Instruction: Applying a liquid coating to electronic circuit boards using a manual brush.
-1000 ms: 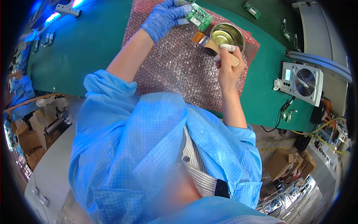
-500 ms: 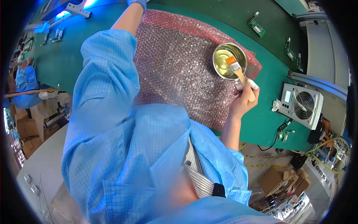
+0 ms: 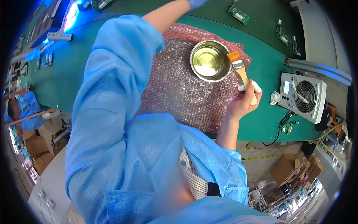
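My right hand (image 3: 244, 100) is closed round the wooden handle of a flat brush (image 3: 239, 67) with orange bristles. White wraps cover some of its fingertips. The bristles are at the right rim of a round metal bowl (image 3: 192, 66), which holds a clear yellowish liquid. Under the bowl lies a sheet of pink bubble wrap (image 3: 179, 82). My left arm stretches forward across the far edge of the wrap. At the top of the picture, my left hand (image 3: 197, 3) wears a blue glove and is cut off, so its fingers are hidden.
Green circuit boards (image 3: 238, 15) lie at the far right of the green table (image 3: 266, 48). A grey fan unit (image 3: 304, 95) stands at the right edge beside crumpled white tissue (image 3: 275, 98). A metal bracket (image 3: 59, 36) near a blue light is at the far left.
My left arm has swung to the right across the far side. The brush has gone from over the bowl to its right rim. The whole view has shifted somewhat.
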`<state>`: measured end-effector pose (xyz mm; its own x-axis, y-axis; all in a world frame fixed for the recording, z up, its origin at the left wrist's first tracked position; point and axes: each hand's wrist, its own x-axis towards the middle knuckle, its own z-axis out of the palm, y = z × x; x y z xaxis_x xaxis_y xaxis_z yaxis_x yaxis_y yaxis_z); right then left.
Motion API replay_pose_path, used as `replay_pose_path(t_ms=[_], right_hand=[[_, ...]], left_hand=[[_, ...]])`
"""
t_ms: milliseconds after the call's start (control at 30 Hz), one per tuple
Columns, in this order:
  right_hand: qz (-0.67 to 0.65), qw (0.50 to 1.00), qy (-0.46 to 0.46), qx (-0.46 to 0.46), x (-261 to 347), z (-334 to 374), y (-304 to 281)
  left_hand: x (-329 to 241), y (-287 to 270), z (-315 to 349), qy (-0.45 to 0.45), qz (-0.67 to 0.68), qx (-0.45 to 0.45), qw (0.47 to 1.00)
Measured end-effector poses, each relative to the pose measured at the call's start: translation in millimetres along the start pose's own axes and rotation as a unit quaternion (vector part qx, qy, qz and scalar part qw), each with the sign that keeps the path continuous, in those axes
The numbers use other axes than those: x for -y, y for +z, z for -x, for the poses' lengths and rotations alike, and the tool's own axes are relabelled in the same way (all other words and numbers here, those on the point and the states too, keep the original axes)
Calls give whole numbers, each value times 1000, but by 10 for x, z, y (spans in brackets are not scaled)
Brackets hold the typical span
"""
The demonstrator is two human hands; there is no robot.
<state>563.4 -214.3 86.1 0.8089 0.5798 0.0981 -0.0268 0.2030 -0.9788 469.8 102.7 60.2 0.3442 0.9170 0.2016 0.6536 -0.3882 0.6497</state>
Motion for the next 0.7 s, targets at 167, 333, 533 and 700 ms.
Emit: replay_pose_path(t_ms=[167, 333, 533, 700], right_hand=[[-2, 1000, 17, -7, -40, -19, -140], [7, 998, 53, 16, -75, -25, -124], [117, 978, 95, 146, -164, -82, -96], [141, 973, 92, 159, -197, -59, -74]], left_hand=[[-612, 368, -121, -3, -107, 108, 988], [-525, 792, -172, -34, -210, 104, 972], [154, 592, -99, 22, -60, 203, 977], [232, -408, 773, -16, 696, 255, 671]])
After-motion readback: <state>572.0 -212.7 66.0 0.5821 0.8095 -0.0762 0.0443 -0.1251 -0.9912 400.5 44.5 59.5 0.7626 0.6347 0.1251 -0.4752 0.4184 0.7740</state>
